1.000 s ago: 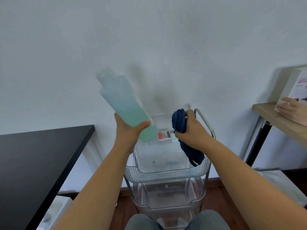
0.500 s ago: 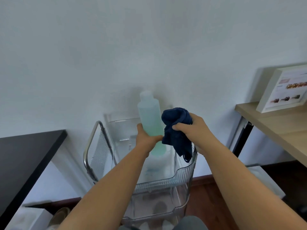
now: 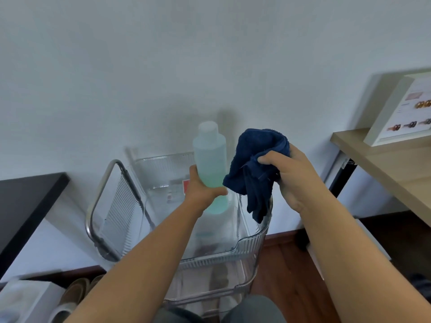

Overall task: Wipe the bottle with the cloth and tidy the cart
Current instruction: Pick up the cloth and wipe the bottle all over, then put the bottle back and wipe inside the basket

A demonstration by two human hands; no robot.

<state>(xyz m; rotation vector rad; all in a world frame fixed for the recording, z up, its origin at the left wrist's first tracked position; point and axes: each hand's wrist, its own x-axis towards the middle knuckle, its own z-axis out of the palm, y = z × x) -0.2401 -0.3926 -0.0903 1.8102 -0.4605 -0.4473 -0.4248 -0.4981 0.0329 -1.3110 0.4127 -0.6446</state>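
My left hand [image 3: 201, 191] grips the lower part of a translucent bottle [image 3: 211, 157] with pale green liquid and a white cap, held upright above the cart's top tray. My right hand [image 3: 293, 177] holds a bunched dark blue cloth [image 3: 255, 169] just to the right of the bottle, close beside it; I cannot tell whether the two touch. Part of the cloth hangs down over the tray's right rim. The clear plastic cart [image 3: 251, 241] stands below both hands, with a metal handle [image 3: 99, 206] on its left side.
A black table [image 3: 21, 206] stands at the left, and a wooden shelf [image 3: 382, 164] with a white framed card [image 3: 405, 113] at the right. A white wall is right behind the cart. Slippers [image 3: 70, 297] and a white box [image 3: 25, 301] lie on the floor at lower left.
The bottle has swung from tilted left to upright and now stands next to the cloth. My view has turned, so the cart's handle now appears on the left. The other person's hand has left view.
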